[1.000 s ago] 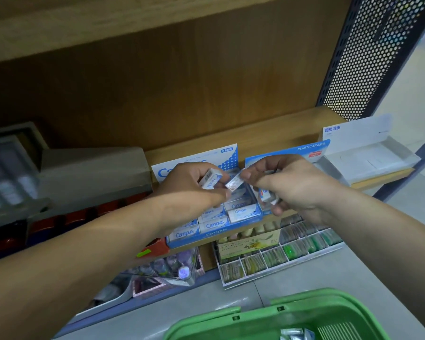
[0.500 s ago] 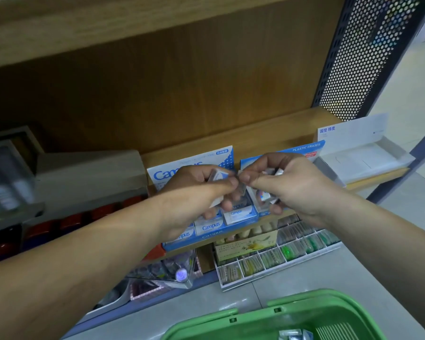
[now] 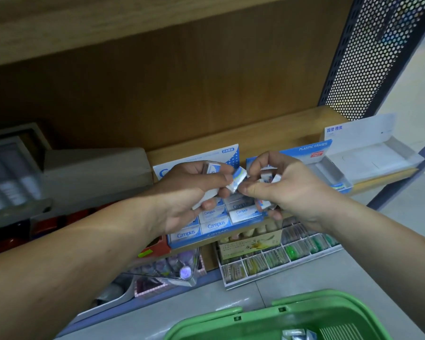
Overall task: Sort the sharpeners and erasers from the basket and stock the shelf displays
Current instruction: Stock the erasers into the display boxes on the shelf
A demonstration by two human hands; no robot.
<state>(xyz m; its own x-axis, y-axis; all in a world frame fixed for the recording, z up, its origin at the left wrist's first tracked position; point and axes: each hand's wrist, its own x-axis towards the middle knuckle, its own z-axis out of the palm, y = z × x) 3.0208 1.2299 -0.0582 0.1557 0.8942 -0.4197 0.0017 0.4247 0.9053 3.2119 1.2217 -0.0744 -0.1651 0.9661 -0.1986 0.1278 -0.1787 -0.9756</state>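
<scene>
My left hand [image 3: 189,192] and my right hand [image 3: 287,190] meet above a blue display box of Campus erasers [image 3: 214,225] on the wooden shelf. Both pinch one small wrapped eraser [image 3: 237,180] between their fingertips. The left hand also holds other white erasers [image 3: 212,167] in its curled fingers. Several more wrapped erasers [image 3: 268,177] sit bunched in the right palm. At the bottom edge is the green basket [image 3: 292,312], with a few wrapped items [image 3: 296,334] lying inside.
A second blue "Plastic Eraser" box [image 3: 334,173] and a white open display box [image 3: 368,155] stand at the right on the shelf [image 3: 268,133]. Grey boxes [image 3: 88,173] fill the left. Below, a tray of small coloured items [image 3: 280,256] and a clear case [image 3: 172,268] sit near the floor.
The hands have drawn closer together over the Campus box, and the single eraser now sits pinched between both sets of fingertips. The view has shifted slightly.
</scene>
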